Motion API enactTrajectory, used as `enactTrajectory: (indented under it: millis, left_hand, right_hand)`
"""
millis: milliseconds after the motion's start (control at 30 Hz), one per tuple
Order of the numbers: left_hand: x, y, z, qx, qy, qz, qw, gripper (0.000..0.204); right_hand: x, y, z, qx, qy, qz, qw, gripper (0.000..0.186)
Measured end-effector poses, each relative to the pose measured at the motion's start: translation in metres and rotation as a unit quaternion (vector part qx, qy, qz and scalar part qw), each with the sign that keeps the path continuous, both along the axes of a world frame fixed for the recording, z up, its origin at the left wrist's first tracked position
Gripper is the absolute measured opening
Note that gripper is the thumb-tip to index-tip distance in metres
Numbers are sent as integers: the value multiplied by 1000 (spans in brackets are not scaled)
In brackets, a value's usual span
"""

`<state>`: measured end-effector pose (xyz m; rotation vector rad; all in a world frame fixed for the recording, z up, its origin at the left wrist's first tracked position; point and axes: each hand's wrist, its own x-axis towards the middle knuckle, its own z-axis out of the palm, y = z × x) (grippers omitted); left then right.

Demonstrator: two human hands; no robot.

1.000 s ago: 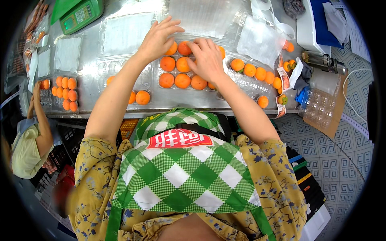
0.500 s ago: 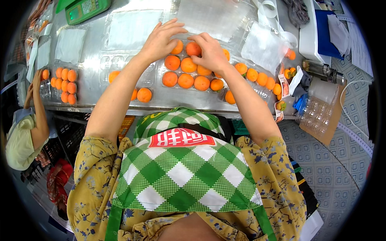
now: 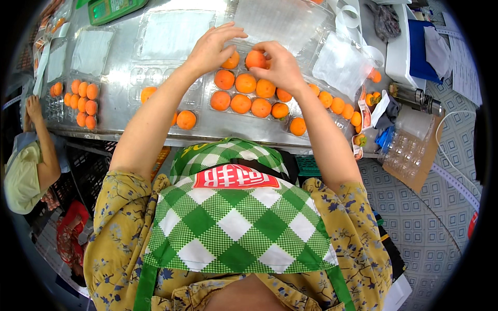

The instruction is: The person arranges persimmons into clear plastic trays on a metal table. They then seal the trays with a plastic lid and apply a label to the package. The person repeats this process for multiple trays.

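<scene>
A clear plastic tray [image 3: 205,97] in front of me holds rows of orange persimmons [image 3: 240,103]. At its far side my right hand [image 3: 282,66] has its fingers closed on a persimmon [image 3: 255,59]. My left hand [image 3: 210,50] hovers at the far left corner, fingers stretched out and apart, holding nothing. Just beside its thumb sits another persimmon [image 3: 230,60]. My right hand hides part of the tray's far right.
Partly filled trays stand left, including one with persimmons [image 3: 83,105]. A green scale [image 3: 111,11] is at the back left. Loose persimmons [image 3: 337,106], a white bin [image 3: 397,46] and a scanner-like device [image 3: 415,97] lie right. A co-worker's hand [image 3: 34,109] rests at the far left.
My right hand and the persimmon in its fingers have shifted slightly right. My left hand stays nearly in place. The co-worker's hands have drawn back from the tray at far left.
</scene>
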<state>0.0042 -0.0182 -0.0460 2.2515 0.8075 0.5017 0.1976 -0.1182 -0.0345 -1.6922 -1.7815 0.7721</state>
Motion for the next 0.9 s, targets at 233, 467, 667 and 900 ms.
enactTrajectory:
  millis: [233,467,667,900]
  left_hand:
    - [1,-4,3,-24,-10,16,1000,34]
    - [-1,-2,1,-48,-26,28,998,33]
    - [0,-2,1,-52,-32,30,998,32]
    - [3,2,13,-50,-78,76,993,38]
  right_hand:
    - [-18,0,-17,65,-171,12,983,34]
    - [-29,-40,-6,126,-190,95,969,35]
    - [-36,-40,-10,93,-263,89,956,38]
    - [-7,-42,11,-183,372,-71,907,27]
